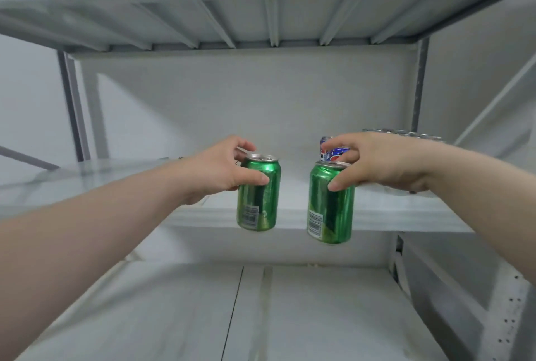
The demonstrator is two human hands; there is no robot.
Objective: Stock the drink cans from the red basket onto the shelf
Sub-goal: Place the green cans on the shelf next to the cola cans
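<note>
Shelf (406,217) surface lies bare at nine o'clock of the blue can (333,153). The left hand (220,169) clamps the left green can (258,195) and the right hand (377,160) the right green can (330,207), both before the front edge. Best lift both over that edge and set them upright.

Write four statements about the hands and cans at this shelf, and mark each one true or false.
1. The left hand grips the left green can, and the right hand grips the right green can. True.
2. Both green cans stand on the shelf. False: both are held in the air before its front edge.
3. A blue can shows behind the right hand's fingers. True.
4. The green cans are held upside down. False: their tab ends face up.
</note>
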